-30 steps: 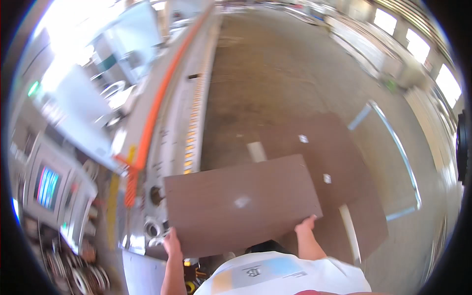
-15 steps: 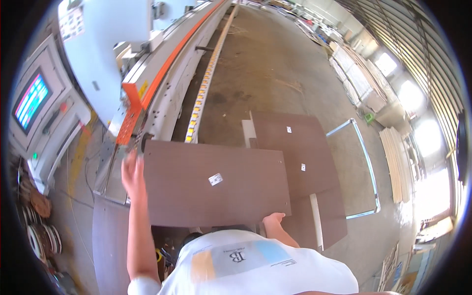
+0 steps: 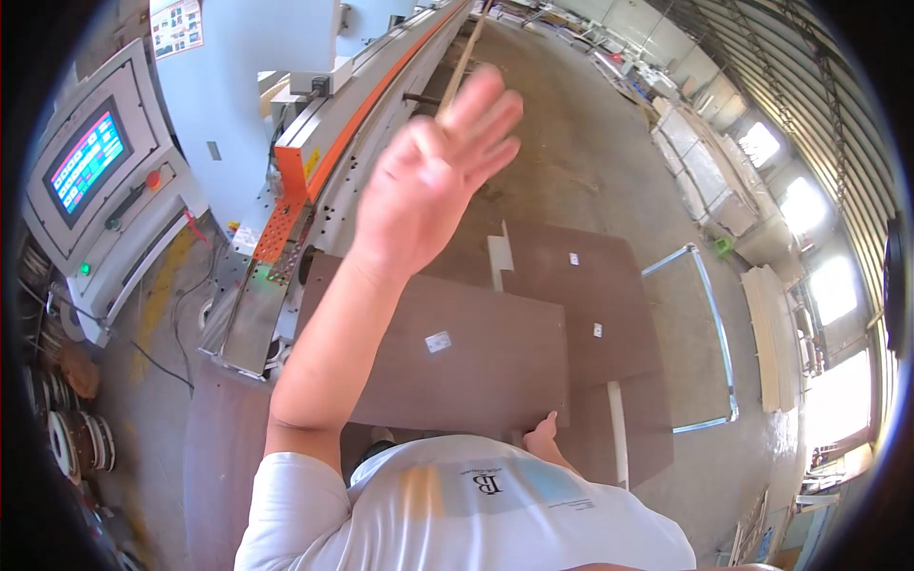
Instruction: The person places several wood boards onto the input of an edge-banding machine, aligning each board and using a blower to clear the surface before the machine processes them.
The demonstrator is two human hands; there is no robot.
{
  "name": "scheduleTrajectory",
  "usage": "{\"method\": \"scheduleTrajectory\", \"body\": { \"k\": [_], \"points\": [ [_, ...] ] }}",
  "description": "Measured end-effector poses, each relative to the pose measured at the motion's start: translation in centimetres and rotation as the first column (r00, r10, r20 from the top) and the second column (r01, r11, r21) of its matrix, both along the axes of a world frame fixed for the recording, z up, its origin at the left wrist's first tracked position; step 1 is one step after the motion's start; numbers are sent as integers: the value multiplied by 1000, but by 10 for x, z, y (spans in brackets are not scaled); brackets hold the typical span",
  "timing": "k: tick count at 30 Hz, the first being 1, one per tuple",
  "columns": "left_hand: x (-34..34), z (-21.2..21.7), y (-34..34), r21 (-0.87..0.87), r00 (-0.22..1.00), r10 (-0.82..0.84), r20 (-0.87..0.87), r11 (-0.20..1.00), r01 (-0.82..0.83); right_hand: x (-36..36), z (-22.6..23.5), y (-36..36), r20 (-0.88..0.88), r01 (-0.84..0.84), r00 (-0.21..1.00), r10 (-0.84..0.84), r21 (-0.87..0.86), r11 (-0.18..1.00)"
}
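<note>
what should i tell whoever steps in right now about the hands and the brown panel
Left hand: raised in the air, fingers open, holding nothing.
Right hand: at the near edge of the brown panel, which it grips or steadies; the grip itself is mostly hidden.
The panel lies flat in front of the person, its far left corner by the infeed end of the long orange-striped machine. More brown panels are stacked just to the right.
Done: panel brought up to the machine.
Left: it is not yet in the machine.

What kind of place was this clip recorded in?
Most likely a woodworking or panel-processing workshop. A long conveyor-type machine with a control screen runs along the concrete floor, brown boards are stacked low beside it, and pale panels lie by the windows.
</note>
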State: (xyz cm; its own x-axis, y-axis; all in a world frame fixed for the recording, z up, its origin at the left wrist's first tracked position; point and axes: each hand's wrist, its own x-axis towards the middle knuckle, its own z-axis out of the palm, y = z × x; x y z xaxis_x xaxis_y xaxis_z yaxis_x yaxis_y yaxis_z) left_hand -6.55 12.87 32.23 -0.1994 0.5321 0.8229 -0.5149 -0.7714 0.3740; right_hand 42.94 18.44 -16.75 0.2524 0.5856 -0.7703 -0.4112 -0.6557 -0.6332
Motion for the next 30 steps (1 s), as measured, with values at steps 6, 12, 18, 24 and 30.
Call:
{"method": "scheduleTrajectory", "body": {
  "k": [6,12,18,24,30],
  "points": [
    [11,-230,-57,-295,347,134,-928,303,-906,22,2,-1,-140,-46,989,53,57,997],
    [45,-368,-172,31,-58,-246,-968,113,-993,8,17,-19,-83,-129,988,133,55,990],
    [25,-387,-208,97,-91,-177,-980,-28,-995,-35,55,-68,-344,-242,920,190,-115,963],
    [-14,-391,-207,162,-116,-239,-964,-182,-970,-72,82,-86,-463,-358,837,293,-57,932],
    [-48,-390,-212,189,-117,-282,-952,-241,-952,-94,72,-56,-530,-572,738,418,-164,803]
  ]
}}
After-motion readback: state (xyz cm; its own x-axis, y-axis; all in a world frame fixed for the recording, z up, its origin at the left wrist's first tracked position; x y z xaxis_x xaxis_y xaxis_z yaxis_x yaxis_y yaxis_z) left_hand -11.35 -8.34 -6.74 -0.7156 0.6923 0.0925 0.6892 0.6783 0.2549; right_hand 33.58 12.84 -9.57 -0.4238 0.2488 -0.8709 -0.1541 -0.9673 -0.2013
